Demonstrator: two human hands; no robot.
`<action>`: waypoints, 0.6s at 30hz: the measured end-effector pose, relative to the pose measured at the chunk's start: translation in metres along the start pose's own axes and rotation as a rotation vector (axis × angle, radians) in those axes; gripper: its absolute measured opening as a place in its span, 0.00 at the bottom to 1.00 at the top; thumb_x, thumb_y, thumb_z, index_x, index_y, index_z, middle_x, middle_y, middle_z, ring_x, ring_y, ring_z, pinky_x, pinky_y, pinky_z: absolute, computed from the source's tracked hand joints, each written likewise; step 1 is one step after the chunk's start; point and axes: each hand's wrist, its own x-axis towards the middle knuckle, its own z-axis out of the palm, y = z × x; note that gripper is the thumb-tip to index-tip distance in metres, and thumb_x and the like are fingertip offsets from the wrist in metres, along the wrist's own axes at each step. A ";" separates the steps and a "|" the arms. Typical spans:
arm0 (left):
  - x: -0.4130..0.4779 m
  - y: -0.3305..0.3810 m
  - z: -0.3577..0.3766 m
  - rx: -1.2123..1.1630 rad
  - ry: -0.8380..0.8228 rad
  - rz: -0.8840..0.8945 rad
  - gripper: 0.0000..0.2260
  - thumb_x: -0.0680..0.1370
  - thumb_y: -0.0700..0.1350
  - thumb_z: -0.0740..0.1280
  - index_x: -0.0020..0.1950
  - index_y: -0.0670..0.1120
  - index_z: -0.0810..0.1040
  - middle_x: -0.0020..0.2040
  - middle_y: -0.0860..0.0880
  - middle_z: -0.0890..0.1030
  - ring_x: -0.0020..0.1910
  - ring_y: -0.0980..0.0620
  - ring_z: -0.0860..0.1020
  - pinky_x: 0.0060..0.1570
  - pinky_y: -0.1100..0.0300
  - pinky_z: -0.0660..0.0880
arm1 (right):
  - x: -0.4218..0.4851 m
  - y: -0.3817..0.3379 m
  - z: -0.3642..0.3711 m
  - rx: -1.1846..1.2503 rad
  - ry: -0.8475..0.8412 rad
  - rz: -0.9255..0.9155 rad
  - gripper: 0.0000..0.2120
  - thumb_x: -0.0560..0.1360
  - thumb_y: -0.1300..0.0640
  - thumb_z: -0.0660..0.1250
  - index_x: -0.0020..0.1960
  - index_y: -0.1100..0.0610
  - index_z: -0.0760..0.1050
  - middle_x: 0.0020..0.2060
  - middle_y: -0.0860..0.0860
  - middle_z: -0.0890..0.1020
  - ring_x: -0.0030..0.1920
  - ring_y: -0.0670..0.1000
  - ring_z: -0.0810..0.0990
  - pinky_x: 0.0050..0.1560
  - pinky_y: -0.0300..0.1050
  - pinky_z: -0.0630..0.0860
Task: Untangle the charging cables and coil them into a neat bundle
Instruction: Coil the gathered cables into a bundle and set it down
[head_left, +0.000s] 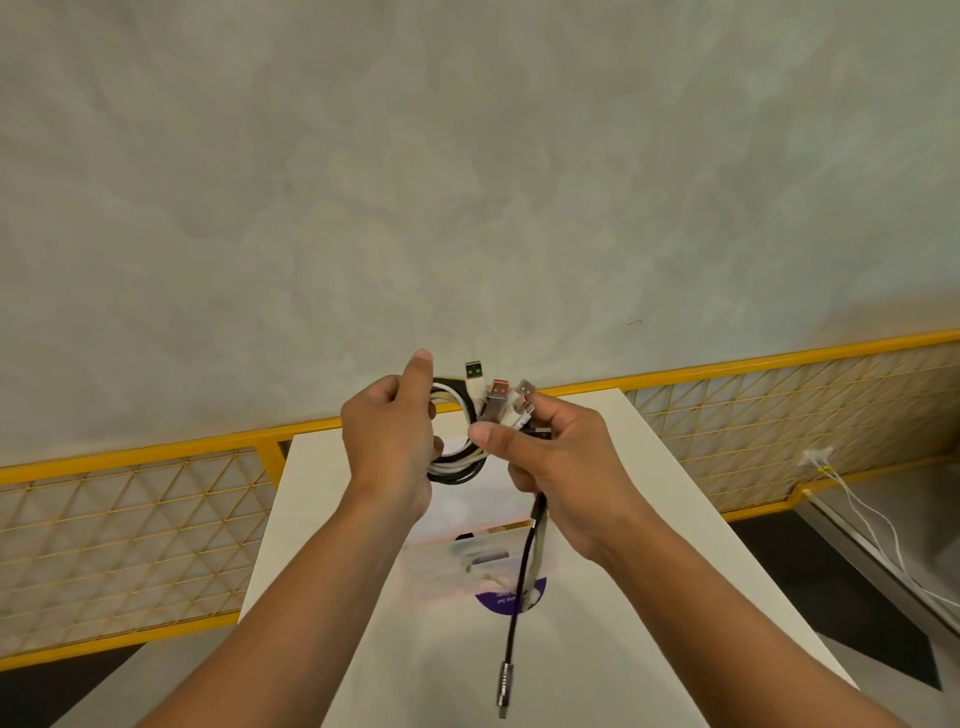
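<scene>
I hold a coil of white and black charging cables (457, 465) above a white table (613, 597). My left hand (389, 441) grips the left side of the coil, thumb raised. My right hand (561, 462) pinches the coil's right side, where three USB plugs (493, 395) stick up between the hands. A black cable end (522, 587) hangs down from my right hand, ending in a metal connector (504, 686) just above the table. A pale cable end hangs beside it.
A clear plastic bag with a purple label (483, 571) lies on the table under my hands. A yellow mesh fence (135, 525) runs behind the table. White cables (872, 525) trail along a ledge at the right.
</scene>
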 end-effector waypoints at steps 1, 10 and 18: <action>0.000 0.001 0.001 -0.019 0.009 -0.002 0.21 0.79 0.53 0.70 0.30 0.44 0.71 0.30 0.47 0.68 0.27 0.50 0.63 0.22 0.60 0.62 | 0.001 -0.001 0.001 0.033 0.007 0.004 0.11 0.70 0.61 0.78 0.52 0.56 0.85 0.29 0.49 0.72 0.32 0.51 0.59 0.31 0.44 0.59; 0.000 0.006 0.000 -0.160 0.021 -0.167 0.15 0.79 0.51 0.70 0.37 0.45 0.71 0.31 0.48 0.68 0.21 0.54 0.63 0.21 0.63 0.61 | 0.003 -0.011 -0.005 0.065 -0.095 0.055 0.08 0.71 0.63 0.76 0.49 0.59 0.84 0.36 0.52 0.76 0.31 0.50 0.60 0.32 0.44 0.56; -0.001 0.003 0.006 -0.245 0.054 -0.242 0.15 0.79 0.52 0.69 0.38 0.45 0.71 0.31 0.48 0.68 0.20 0.55 0.62 0.20 0.63 0.61 | 0.007 -0.005 0.000 0.138 0.026 0.119 0.14 0.68 0.58 0.78 0.52 0.59 0.84 0.31 0.50 0.71 0.29 0.47 0.61 0.29 0.41 0.59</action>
